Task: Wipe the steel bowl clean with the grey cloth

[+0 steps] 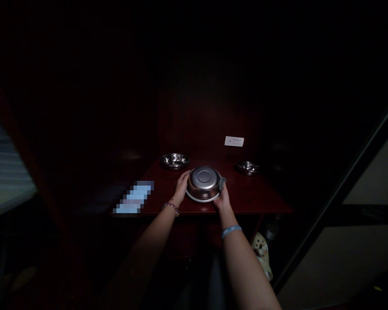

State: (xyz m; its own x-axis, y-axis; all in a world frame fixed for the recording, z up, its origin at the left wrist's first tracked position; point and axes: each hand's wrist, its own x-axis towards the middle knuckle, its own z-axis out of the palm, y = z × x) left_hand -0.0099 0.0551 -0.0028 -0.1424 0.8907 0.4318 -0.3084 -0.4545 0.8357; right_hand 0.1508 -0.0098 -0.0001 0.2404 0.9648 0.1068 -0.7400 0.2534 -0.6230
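Observation:
A shiny metal bowl point(204, 185) is held bottom up between my two hands, over the front part of a dark red table point(194, 208). My left hand point(181, 187) grips its left side, with the fingers partly hidden beyond the rim. On the opposite side my right hand point(224, 199) grips the bowl and has a small grey-green cloth point(222, 184) pinched against the wall. A bright, pale rim shows along the bowl's lower edge. Behind to the left stands another metal bowl point(175, 161), open side up. A similar bowl point(248, 168) stands to the right.
A bright pixelated rectangle point(134, 198) lies at the table's left front. On the back wall is a white socket panel point(234, 141). Below the table's right side is a pale clog point(261, 256). Dark panels flank both sides, and much of the surroundings is too dark to make out.

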